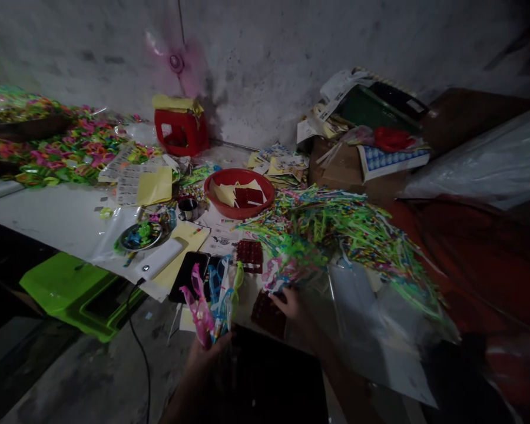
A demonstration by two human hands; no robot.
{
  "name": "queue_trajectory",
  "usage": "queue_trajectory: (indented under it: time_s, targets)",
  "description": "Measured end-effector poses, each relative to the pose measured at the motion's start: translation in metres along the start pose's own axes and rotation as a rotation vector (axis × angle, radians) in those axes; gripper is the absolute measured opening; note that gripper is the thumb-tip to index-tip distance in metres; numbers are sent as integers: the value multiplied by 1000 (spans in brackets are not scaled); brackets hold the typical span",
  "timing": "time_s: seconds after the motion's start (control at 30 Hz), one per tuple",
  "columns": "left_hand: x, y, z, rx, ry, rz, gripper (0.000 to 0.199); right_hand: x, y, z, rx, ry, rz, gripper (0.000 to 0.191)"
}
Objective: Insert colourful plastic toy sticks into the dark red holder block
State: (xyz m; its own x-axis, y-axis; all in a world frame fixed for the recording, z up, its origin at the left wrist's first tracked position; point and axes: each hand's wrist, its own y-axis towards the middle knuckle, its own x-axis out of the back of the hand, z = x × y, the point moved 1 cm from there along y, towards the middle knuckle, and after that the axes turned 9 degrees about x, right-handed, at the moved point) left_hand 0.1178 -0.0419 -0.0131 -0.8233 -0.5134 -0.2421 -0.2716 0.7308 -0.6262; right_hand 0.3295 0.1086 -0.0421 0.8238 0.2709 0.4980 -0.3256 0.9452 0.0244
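My left hand (209, 347) is closed around a bunch of small plastic toy glasses (216, 294) in pink, blue, white and yellow-green. They stand up from the fist above the table's near edge. My right hand (294, 306) reaches over the table with thumb and index finger apart. Its fingertips are at the lower edge of a pink, white and blue plastic bunch (279, 272); whether they touch it is hard to tell. Under that hand lies a dark red piece (267, 315), and a similar dark red bumpy piece (249, 253) lies farther back.
A phone (189, 277), white power bank (161, 259) and metal dish (141, 235) lie left. Behind stand a metal cup (188, 208), red basin (238, 213) and pink-bladed fan (175, 63). Colourful strips (353, 229) heap at right. A green stool (66, 288) stands below.
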Motion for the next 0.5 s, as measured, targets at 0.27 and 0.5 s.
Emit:
queue_trajectory:
  time_s: [0.27, 0.5]
  targets:
    - [1, -6, -6, 27, -15, -31, 55, -16, -9, -6, -19, 273, -42, 48]
    - [-4, -13, -11, 63, -57, -32, 60, -13, -4, -4, -18, 257, -42, 47]
